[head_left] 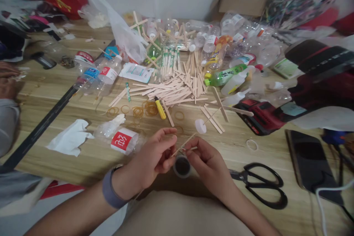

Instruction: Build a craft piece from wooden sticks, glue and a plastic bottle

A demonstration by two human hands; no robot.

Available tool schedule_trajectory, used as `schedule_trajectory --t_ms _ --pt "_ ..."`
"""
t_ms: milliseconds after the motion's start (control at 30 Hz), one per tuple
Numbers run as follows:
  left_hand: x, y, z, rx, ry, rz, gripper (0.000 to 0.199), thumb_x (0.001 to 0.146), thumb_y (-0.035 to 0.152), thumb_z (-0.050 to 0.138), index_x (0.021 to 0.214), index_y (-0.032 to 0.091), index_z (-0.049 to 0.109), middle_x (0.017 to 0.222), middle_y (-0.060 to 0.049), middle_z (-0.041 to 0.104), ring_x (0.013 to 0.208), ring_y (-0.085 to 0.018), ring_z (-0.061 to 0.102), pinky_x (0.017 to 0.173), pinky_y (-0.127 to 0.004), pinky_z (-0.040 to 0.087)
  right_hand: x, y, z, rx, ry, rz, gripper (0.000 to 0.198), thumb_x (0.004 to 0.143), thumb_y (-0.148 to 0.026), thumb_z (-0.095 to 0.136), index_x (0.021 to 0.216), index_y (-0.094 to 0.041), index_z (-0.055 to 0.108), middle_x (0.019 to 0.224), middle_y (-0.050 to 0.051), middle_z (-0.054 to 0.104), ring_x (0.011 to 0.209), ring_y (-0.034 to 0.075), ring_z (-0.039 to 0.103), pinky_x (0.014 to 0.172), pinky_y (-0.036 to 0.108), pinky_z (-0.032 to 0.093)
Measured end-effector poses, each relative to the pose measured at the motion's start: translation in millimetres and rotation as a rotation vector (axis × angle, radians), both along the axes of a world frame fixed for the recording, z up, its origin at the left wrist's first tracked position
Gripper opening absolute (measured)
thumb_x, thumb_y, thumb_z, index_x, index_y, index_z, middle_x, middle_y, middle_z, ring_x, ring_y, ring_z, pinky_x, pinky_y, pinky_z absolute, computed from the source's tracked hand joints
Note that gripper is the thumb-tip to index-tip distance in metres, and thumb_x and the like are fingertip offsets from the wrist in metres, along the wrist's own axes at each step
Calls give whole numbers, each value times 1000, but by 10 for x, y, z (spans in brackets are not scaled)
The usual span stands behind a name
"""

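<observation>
A thin wooden skewer point(188, 141) runs slantwise between my hands, with a white bottle cap point(200, 126) on its upper part. My left hand point(155, 156) has its lower fingers curled on the skewer's near end, while thumb and forefinger stand apart. My right hand point(208, 160) is closed in a pinch right beside the skewer; a small pale strand shows at its fingertips, too fine to name. Below the fingers is a round dark-centred thing with a pale rim point(181, 166), partly hidden. Black-handled scissors point(249, 179) lie to the right, their blades partly behind my right wrist.
Craft sticks point(177, 90), rubber bands point(151, 108) and a yellow-handled tool point(160, 108) lie ahead. Bottles point(226, 75) crowd the back. A red-labelled bottle point(124, 140) and tissue point(72, 137) are left; a power drill point(312, 81) and phone point(312, 166) right. Another person's hand point(8, 81) is far left.
</observation>
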State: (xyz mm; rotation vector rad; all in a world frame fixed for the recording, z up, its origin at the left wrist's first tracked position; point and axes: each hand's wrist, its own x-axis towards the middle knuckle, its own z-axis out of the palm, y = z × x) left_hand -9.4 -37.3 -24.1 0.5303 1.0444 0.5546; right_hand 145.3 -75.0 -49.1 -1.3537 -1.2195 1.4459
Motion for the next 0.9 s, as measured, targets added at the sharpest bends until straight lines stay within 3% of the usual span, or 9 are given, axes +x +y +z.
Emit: schedule_trajectory --t_ms 100,167,267,567,733,900 --pt "-26 -27 21 57 39 23 46 72 42 73 109 23 54 55 10 51 39 -5 35 40 -18 15 -6 -22 10 -16 -37 -4 18 80 -38 55 79 -21 52 49 -10 36 43 9 29 43 21 24" --pt "-39 -40 26 92 77 -17 34 69 43 73 89 19 58 49 10 45 38 -4 31 39 -18 14 -12 -36 15 -4 -70 1 17 81 -38 55 80 -21 52 49 -10 35 43 9 30 42 21 24" --pt "-46 -52 27 148 126 -82 34 68 45 73 65 18 54 43 9 40 38 -4 26 39 -20 15 -16 -52 10 82 -174 -5 13 82 -34 53 82 -21 55 47 -10 35 42 9 31 42 21 23" --pt "-23 -62 10 182 163 -31 29 65 42 74 65 17 58 45 9 42 40 -4 29 40 -20 17 29 -78 30 304 -397 -23 11 85 -25 50 94 -21 56 47 -12 33 39 9 31 40 22 23" --pt "-1 -73 -26 157 123 25 30 66 41 77 69 17 59 45 9 42 40 -4 27 41 -19 16 70 -121 22 231 -274 1 8 94 -29 43 95 -23 46 51 -11 39 42 10 34 41 22 25" --pt "12 -66 -60 157 84 29 29 70 43 76 74 17 63 45 9 42 42 -5 28 41 -19 16 59 -87 -18 105 -219 70 25 95 -33 39 113 -19 48 51 -11 37 43 11 35 42 23 27"
